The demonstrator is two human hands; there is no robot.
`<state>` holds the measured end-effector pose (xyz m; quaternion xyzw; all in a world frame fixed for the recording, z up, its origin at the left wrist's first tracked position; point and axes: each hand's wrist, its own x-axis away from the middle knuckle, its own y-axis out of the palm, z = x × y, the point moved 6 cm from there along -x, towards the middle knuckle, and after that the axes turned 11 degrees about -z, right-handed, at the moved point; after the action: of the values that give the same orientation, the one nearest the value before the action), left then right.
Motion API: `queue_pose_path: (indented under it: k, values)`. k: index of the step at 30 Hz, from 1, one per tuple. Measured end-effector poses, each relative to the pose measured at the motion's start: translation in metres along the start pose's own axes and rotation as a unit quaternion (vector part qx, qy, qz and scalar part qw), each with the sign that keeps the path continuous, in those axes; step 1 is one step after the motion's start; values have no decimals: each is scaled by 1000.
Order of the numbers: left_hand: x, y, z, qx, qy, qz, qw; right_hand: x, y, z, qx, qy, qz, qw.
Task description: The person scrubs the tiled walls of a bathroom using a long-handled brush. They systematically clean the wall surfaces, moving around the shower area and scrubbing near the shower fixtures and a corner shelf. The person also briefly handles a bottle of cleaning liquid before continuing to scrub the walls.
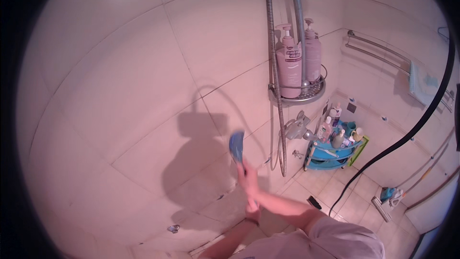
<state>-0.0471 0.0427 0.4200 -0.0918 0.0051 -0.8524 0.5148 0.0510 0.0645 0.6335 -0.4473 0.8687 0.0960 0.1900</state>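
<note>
A blue scrub brush (236, 147) with a rounded, flattened head is held up at the tiled wall. Whether its head touches the tiles I cannot tell. My right hand (247, 178) is closed around its handle, just below the head. Lower down, my left hand (252, 206) appears closed on the handle's lower end, partly hidden behind my right forearm. The bristles do not show clearly. A large shadow of my head and arms falls on the wall beside the brush.
Right of my hands hang a metal shower hose (281, 134) and a corner shelf (302, 97) with two pink pump bottles (289, 67). Below stand a mixer tap (298, 127) and a blue rack (327, 156) of bottles. A black brush (314, 202) and a squeegee (382, 208) are on the floor.
</note>
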Motion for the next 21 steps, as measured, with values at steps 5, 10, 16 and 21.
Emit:
queue_pose_path:
  k: [5,10,16,21]
  values:
    - [7,23,60,-130,95,-5,987,-16,-30,12,5,28,22,999]
    - [-70,68,188,205,-25,-194,959,-120,-81,-88,4,-25,117,993]
    - [-61,106,69,348,-195,-172,901,-65,-96,8,181,-12,227,957]
    - [-55,113,130,285,-126,-234,921,-86,-103,-25,185,75,143,969]
